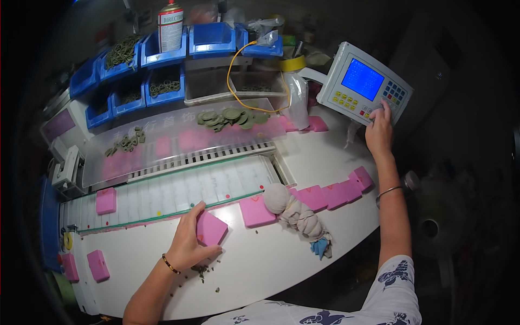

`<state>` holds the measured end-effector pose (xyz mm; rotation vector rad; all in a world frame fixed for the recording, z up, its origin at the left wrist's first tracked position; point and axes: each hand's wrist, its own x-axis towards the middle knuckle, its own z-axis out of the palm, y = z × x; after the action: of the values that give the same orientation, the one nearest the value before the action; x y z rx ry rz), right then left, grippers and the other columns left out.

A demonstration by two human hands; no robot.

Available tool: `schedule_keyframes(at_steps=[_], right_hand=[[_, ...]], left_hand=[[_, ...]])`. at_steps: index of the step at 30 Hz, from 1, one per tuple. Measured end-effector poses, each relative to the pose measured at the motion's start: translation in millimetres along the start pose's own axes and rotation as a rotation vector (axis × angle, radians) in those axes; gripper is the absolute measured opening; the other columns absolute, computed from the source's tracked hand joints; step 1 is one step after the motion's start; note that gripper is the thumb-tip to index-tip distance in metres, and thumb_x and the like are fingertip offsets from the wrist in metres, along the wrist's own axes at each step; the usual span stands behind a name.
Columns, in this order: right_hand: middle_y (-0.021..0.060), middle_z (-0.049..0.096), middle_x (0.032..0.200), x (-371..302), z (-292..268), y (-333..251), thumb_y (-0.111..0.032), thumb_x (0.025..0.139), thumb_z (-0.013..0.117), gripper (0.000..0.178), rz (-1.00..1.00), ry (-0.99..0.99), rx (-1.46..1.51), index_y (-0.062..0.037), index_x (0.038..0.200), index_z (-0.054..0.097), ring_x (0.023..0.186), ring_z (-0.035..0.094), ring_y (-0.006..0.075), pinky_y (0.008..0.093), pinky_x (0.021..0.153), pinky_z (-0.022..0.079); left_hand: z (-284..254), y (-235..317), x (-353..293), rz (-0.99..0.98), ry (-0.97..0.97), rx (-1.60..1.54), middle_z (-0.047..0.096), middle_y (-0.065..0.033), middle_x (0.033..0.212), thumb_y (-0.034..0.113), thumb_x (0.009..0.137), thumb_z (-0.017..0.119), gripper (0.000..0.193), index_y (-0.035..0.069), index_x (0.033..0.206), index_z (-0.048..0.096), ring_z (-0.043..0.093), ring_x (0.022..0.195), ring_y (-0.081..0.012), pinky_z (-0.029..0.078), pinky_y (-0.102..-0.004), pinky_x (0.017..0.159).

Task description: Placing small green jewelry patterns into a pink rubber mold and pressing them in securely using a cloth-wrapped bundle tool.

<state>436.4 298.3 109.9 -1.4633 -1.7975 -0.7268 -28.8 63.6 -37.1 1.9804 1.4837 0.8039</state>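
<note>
My left hand [187,239] grips a pink block [212,228] at the front edge of the glass-topped strip [179,192]. Dark green crumbs [201,271] lie on the white table just below that hand. Far to the right, my right hand [380,130] reaches up to a control panel [364,81] with a lit blue screen. One finger is stretched out onto its keypad, and nothing is held there. A pale knotted cloth bundle [298,212] with a blue end rests right of my left hand, beside another pink block [257,211].
Several pink blocks [336,195] line the right table edge; others [98,265] are at left. Behind the strip, a clear sheet [179,130] bears flat green pieces [232,116]. Blue bins [164,89] and a spray can [170,30] stand behind. A yellow cable [229,70] hangs there.
</note>
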Motion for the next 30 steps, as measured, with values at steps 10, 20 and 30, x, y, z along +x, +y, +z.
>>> schedule_keyframes(at_steps=[10, 20, 30], right_hand=[[0.0185, 0.044, 0.144, 6.8, -18.0, -5.8, 0.002, 0.085, 0.056, 0.023, 0.008, -0.217, -0.117, -0.0040, 0.107, 0.055, 0.093, 0.067, 0.0374, 0.0451, 0.079, 0.054], [0.0085, 0.061, 0.099, -150.2, -73.6, -231.8, -0.004, 0.078, 0.076, 0.027, -0.202, -0.608, 1.018, -0.0055, 0.100, 0.060, 0.083, 0.061, 0.0209, 0.0309, 0.066, 0.048], [0.0124, 0.062, 0.102, -183.9, -69.8, -273.3, 0.000, 0.075, 0.077, 0.029, -0.166, -0.410, 1.075, -0.0035, 0.100, 0.062, 0.090, 0.060, 0.0296, 0.0356, 0.071, 0.048]], left_hand=[[4.3, 22.0, 4.9, 0.023, 0.181, -0.517, 0.066, -0.0131, 0.105, 0.003, 0.074, 0.076, 0.074, 0.003, 0.141, 0.044, 0.065, 0.100, -0.0229, 0.052, -0.0329, 0.094], [25.6, 20.6, -16.1, 0.039, 0.121, -0.227, 0.067, -0.0119, 0.106, 0.006, 0.075, 0.076, 0.039, 0.006, 0.112, 0.063, 0.063, 0.094, -0.0279, 0.052, -0.0357, 0.081], [-0.9, 34.5, -15.6, 0.133, 0.134, -0.054, 0.062, -0.0106, 0.094, 0.006, 0.075, 0.071, 0.036, 0.002, 0.109, 0.062, 0.061, 0.081, -0.0270, 0.051, -0.0355, 0.075]])
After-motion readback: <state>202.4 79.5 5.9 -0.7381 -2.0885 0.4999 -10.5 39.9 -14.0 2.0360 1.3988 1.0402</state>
